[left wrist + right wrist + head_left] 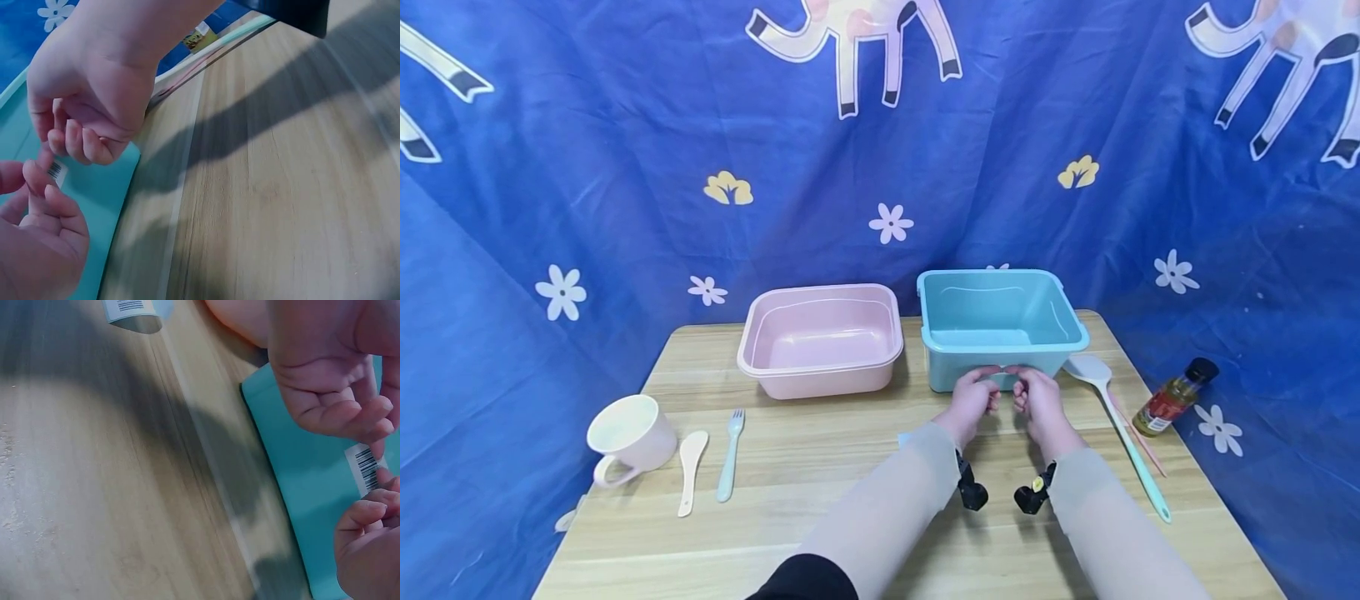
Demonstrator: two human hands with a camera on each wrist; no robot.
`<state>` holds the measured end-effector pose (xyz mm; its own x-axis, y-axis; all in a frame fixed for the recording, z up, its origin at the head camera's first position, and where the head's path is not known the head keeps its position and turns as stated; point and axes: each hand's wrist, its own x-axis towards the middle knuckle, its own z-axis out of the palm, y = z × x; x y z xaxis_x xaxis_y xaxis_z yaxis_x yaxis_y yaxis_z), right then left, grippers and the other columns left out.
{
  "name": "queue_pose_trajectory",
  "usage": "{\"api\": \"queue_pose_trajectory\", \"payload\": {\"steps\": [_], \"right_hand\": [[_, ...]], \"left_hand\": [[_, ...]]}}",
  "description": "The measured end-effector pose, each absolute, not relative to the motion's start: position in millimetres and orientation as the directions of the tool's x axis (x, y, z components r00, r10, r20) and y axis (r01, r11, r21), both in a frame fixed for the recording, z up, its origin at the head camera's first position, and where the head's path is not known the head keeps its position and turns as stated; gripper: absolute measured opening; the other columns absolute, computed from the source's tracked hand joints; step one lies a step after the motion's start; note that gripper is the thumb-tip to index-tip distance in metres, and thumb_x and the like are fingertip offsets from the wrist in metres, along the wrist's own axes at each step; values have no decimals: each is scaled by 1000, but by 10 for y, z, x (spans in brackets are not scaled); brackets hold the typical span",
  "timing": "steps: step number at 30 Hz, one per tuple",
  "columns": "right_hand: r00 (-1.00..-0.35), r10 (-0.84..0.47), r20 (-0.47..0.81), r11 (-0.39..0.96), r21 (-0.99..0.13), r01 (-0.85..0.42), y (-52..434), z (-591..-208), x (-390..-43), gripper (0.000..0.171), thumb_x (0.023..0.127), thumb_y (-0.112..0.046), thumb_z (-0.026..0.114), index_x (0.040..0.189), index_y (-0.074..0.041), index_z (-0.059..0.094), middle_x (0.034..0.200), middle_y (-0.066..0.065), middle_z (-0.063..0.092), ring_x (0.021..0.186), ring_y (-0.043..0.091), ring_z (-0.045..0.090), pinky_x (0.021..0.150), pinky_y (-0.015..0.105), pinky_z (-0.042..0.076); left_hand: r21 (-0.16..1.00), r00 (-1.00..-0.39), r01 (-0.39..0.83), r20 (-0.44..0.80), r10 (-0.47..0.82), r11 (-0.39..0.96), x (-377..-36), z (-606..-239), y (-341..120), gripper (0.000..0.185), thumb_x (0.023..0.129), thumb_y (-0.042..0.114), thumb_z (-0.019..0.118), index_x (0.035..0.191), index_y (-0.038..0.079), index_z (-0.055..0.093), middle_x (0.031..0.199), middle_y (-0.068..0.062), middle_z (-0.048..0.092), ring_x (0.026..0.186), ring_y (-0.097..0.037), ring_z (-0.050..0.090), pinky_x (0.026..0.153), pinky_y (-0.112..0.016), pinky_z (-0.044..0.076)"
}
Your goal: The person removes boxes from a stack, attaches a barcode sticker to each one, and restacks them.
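Observation:
A teal plastic bin (992, 333) stands at the back right of the table. On its front wall is a white barcode label (364, 465). My left hand (970, 404) and right hand (1036, 400) meet in front of this wall. Both index fingers stretch toward each other at the label, their tips touching or nearly so. The other fingers are loosely curled, and I see nothing held in them. In the left wrist view, the left hand (47, 244) is below the right hand (94, 87). Each hand covers part of the wall.
Left of the bin stands a pink basin (827, 383). At the left are a white mug (636, 437), a white spoon (691, 471) and a blue fork (731, 458). A long-handled spoon (1123, 425), a pink stick (1150, 454) and a bottle (1172, 400) lie right. A barcoded label piece (132, 311) lies left.

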<state>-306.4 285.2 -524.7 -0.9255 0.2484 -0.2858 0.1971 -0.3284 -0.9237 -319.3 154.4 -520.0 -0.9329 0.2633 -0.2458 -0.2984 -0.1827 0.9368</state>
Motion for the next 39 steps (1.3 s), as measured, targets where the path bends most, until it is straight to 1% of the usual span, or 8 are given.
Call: {"api": "queue_pose_trajectory", "payload": {"steps": [9,13,15,20,27,29,31,39], "right_hand": [[-918,195,-345,-287,-915,283,2869,-5290,-3052,40,104,-14,39,136,9,45,68,-2,48,49,6,39,47,21,33],[-927,184,-326,-309,-915,261,2890,-5256,-3039,38,104,-14,39,133,10,46,66,-3,47,48,5,37,47,20,31],[-929,192,-316,-327,-913,243,2889,-5236,-3040,33,104,-13,39,128,8,48,65,-2,47,47,6,37,47,20,31],[-935,184,-302,-345,-911,226,2878,-5229,-3048,27,104,-12,39,122,6,50,66,-2,47,48,6,36,48,21,30],[-939,141,-315,-308,-915,261,2886,-5271,-3029,40,105,-14,37,137,10,41,68,-3,49,48,4,40,48,19,34],[-939,135,-315,-307,-915,263,2893,-5283,-3026,41,105,-14,37,138,10,39,68,-3,50,48,3,40,47,18,34],[-938,141,-318,-312,-913,262,2901,-5280,-3031,39,105,-14,38,136,10,41,67,-3,50,47,3,39,46,18,33],[-945,152,-291,-326,-917,230,2927,-5188,-3054,29,104,-12,37,123,7,46,71,-1,48,49,6,37,49,20,30]], "left_hand": [[925,-910,-352,-304,281,-142,-3208,-5267,1525,44,90,2,55,134,3,56,84,-13,63,60,-15,52,55,-23,43],[921,-911,-351,-293,290,-171,-3198,-5228,1548,44,89,1,55,133,1,56,79,-8,60,59,-13,51,54,-23,42],[917,-912,-348,-282,299,-195,-3194,-5193,1567,43,89,0,55,132,1,56,76,-5,58,57,-12,50,54,-23,41],[912,-912,-348,-276,304,-216,-3193,-5162,1591,41,88,0,55,129,2,58,75,-5,57,56,-11,50,53,-22,40],[908,-907,-372,-312,283,-191,-3213,-5280,1547,44,88,-1,56,132,1,56,82,-12,62,56,-12,51,51,-20,41],[911,-908,-371,-313,279,-182,-3217,-5306,1538,45,88,0,57,133,2,56,81,-11,62,55,-11,51,50,-20,41],[911,-906,-372,-315,282,-180,-3219,-5308,1537,45,88,0,57,133,2,56,83,-12,62,55,-11,51,51,-20,42],[897,-902,-385,-315,296,-217,-3218,-5221,1588,43,88,1,57,130,6,59,77,-5,60,58,-12,52,56,-23,44]]}}
